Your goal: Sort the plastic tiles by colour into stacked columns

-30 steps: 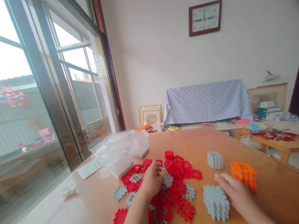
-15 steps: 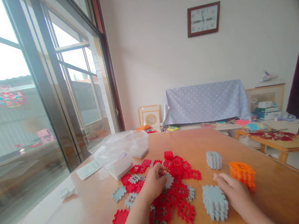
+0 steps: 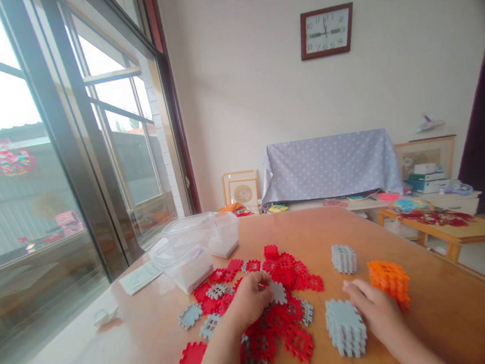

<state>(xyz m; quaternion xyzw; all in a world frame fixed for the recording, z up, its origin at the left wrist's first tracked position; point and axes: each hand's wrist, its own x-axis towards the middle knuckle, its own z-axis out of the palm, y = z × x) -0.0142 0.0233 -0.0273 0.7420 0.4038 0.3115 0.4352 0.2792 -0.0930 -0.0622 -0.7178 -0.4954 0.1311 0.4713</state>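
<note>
My left hand (image 3: 253, 300) reaches into a spread pile of red interlocking plastic tiles (image 3: 299, 341). Its thumb and fingers are pinched at the edge of a solid grey interlocking tile (image 3: 279, 293). More grey tiles (image 3: 190, 315) lie among the red ones, some solid and some with window openings. My right hand (image 3: 376, 306) hovers beside a stack of grey tiles (image 3: 346, 328), fingers closed together with nothing visible in them. Behind that hand stands a stack of orange tiles (image 3: 389, 282). A second grey stack (image 3: 344, 258) is farther back.
Clear plastic containers (image 3: 186, 266) stand at the left rear of the wooden table (image 3: 297, 225), near a printed sheet (image 3: 140, 277). A crumpled white wrapper (image 3: 105, 313) lies at the left. Beyond the table are a cloth-covered object (image 3: 330, 166) and a low wooden bench (image 3: 480, 229).
The view has shifted slightly, moving the scene a little to the left. The grey tile by my left fingertips shows more fully. Both hands stay nearly in place.
</note>
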